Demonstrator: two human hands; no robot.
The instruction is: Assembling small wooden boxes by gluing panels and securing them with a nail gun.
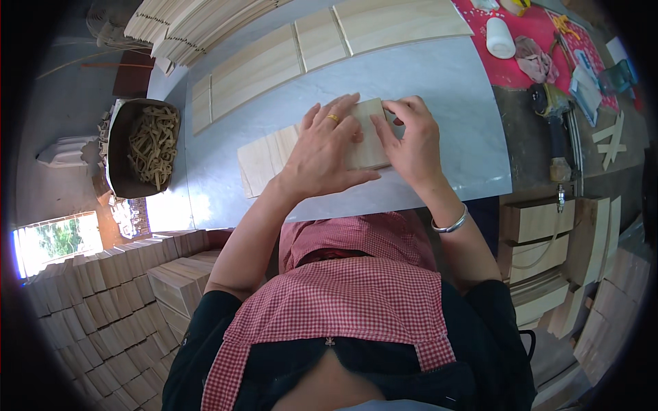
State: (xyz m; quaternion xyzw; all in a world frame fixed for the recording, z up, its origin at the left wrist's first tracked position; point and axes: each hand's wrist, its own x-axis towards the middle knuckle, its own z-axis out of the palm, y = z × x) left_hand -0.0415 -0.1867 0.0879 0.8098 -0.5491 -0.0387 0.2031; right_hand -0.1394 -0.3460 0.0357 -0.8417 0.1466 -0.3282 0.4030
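A pale wooden board lies slantwise on the table before me, its surface stepped near the middle. Across its top rests my left hand, fingers spread, with a gold ring on one of them. At the board's right end, my right hand pinches the upper corner between thumb and fingers. That wrist wears a silver bangle. Beyond both hands lies a long grooved wooden panel, which reaches along the far side of the table. My palm hides part of the board.
The grey-white table holds stacked wooden strips at the far left. A bin of wood scraps stands left. On the right are a white bottle, a cloth and a nail gun. Stacked wooden boxes stand lower left.
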